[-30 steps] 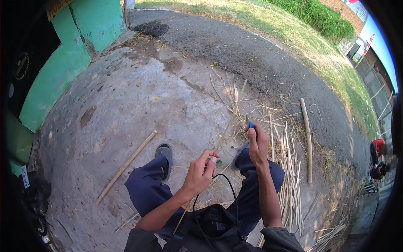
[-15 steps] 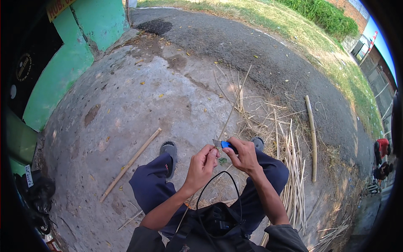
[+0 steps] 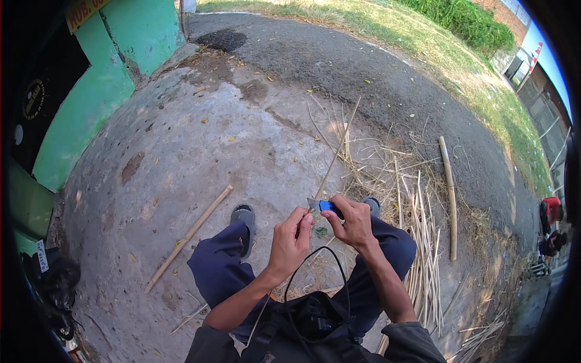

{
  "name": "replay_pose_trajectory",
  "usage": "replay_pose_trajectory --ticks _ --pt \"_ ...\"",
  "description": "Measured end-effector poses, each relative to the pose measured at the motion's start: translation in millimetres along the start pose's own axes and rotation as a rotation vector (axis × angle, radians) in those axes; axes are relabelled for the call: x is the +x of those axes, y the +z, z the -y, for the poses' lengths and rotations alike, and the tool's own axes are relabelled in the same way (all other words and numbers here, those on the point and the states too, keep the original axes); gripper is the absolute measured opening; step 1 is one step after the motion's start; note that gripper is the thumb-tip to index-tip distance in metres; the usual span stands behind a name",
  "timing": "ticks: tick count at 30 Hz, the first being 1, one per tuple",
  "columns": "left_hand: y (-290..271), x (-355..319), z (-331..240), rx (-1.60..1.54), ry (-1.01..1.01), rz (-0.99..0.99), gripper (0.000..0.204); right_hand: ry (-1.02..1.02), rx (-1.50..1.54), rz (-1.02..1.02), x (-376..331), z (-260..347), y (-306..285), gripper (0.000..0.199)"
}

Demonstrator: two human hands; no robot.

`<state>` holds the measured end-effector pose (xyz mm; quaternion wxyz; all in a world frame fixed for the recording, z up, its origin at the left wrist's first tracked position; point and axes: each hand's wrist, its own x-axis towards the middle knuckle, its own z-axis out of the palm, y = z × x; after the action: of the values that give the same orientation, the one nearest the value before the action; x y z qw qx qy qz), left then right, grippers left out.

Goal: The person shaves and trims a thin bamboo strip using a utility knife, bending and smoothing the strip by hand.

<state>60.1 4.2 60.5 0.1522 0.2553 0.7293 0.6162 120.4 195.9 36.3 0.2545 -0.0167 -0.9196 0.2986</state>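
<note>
Right then, the person's right hand (image 3: pixel 354 222) was clenched around a blue-handled knife (image 3: pixel 322 206), its blade pointing left, while the left hand (image 3: pixel 292 241) pinched a thin bamboo strip (image 3: pixel 336 151) just beside that blade, the strip running up and away over the concrete. Left of the knife a grey sandal (image 3: pixel 243 218) sat on the ground with a loose bamboo stick (image 3: pixel 189 238) beyond it, and to the knife's right lay a pile of split strips (image 3: pixel 420 242) and a thick bamboo pole (image 3: pixel 449 196).
</note>
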Motion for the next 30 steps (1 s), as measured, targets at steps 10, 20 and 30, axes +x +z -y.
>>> replay_pose_trajectory --ticks 10,20,30 --pt "0.0 0.5 -5.2 0.023 -0.002 0.019 0.022 0.036 -0.017 -0.141 4.3 -1.8 1.6 0.029" --pt "2.3 -17.7 -7.3 0.007 0.009 0.106 0.02 0.15 -0.104 -0.267 23.4 -32.1 -32.0 0.032" --pt "-10.4 -32.9 -12.0 0.079 0.009 0.175 0.014 0.201 -0.091 -0.402 30.0 -59.5 -41.2 0.038"
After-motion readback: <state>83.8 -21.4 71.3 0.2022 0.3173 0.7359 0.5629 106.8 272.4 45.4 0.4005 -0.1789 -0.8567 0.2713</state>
